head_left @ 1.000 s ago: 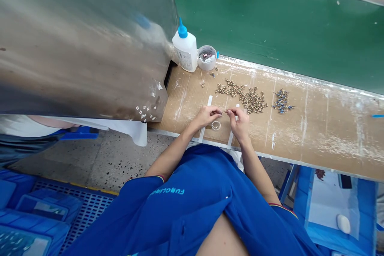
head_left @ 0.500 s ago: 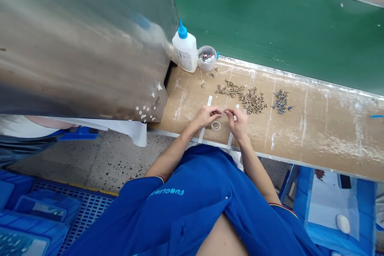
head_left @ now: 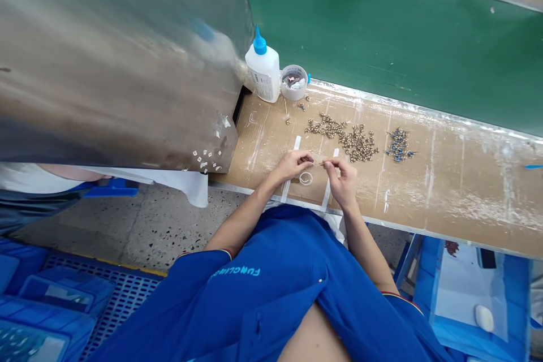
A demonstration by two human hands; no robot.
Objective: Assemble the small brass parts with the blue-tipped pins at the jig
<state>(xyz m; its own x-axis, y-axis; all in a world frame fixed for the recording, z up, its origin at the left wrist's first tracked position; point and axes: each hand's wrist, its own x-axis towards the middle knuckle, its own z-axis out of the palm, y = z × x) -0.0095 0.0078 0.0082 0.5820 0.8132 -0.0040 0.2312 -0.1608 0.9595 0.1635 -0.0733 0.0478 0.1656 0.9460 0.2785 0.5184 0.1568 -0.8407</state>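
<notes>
My left hand [head_left: 293,164] is closed in a pinch over the bench; a tiny dark bit shows at its fingertips, too small to name. A little to the right, my right hand [head_left: 343,179] pinches a small thin piece [head_left: 322,163] that points toward the left fingers; its kind is unclear. Just below lies a small clear round dish [head_left: 306,179] with a curved light line in it. Beyond the right hand spreads a pile of small brass-coloured metal parts [head_left: 358,144]. Farther right sits a smaller heap of such parts with blue bits [head_left: 399,144].
At the back left stand a white bottle [head_left: 263,73] with a blue nozzle and a tape roll [head_left: 294,82] holding scraps. A large metal housing [head_left: 127,68] borders the bench's left. Behind runs a green belt [head_left: 382,28]. Blue crates [head_left: 55,288] stand at lower left.
My right hand has moved slightly right, away from the left fingertips, widening the gap between them. The left hand stays nearly in place.
</notes>
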